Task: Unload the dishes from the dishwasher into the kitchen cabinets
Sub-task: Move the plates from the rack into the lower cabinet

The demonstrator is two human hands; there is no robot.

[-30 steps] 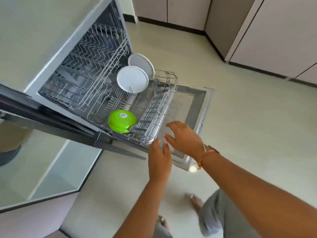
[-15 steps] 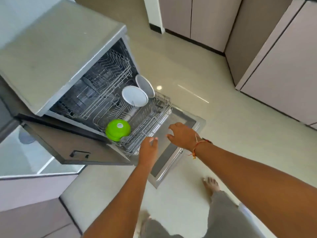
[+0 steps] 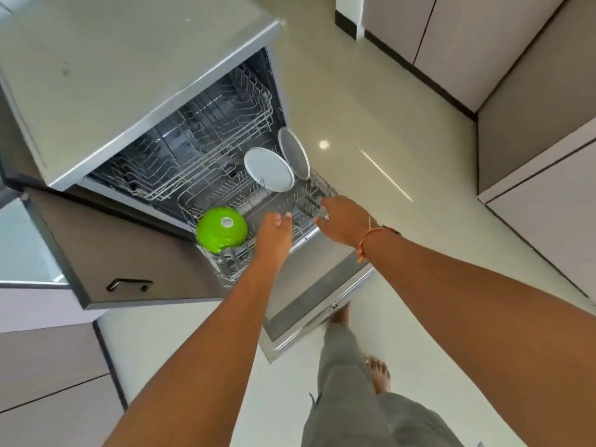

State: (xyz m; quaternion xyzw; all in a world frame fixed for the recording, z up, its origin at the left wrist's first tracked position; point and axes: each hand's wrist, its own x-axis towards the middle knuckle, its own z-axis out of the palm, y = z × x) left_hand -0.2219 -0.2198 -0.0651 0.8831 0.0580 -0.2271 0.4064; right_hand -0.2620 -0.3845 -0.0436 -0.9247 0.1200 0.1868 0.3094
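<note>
- at the bottom of the frame, two bare forearms reach up toward the centre; below them are grey trouser legs and a bare foot (image 3: 380,373) on the pale glossy floor (image 3: 403,175).
- the left hand (image 3: 274,235) sits at centre frame over the front edge of the lower rack (image 3: 225,272), its fingers (image 3: 278,218) loosely spread and released, holding nothing.
- the right hand (image 3: 343,221) is just right of centre, a red thread bracelet (image 3: 371,238) on its wrist; its fingertips lie at the right front rim of the rack, but whether they grip the wire i cannot tell.
- the dishwasher door (image 3: 309,285) lies folded down beneath the hands, running toward the lower centre.
- a green bowl (image 3: 222,229) rests upside down at the rack's front left corner, just left of the left hand, a small round label on its base.
- further back in the rack, two white plates stand on edge: the nearer plate (image 3: 269,169) faces the camera, and the far plate (image 3: 294,153) is tilted behind it to the right.
- the upper rack (image 3: 200,137) looks bare, inside the dark tub at centre left.
- a grey surface (image 3: 113,69) tops the dishwasher, filling the upper left.
- a drawer front with a dark handle (image 3: 129,284) shows at left.
- beige cabinets (image 3: 483,59) line the upper right.
</note>
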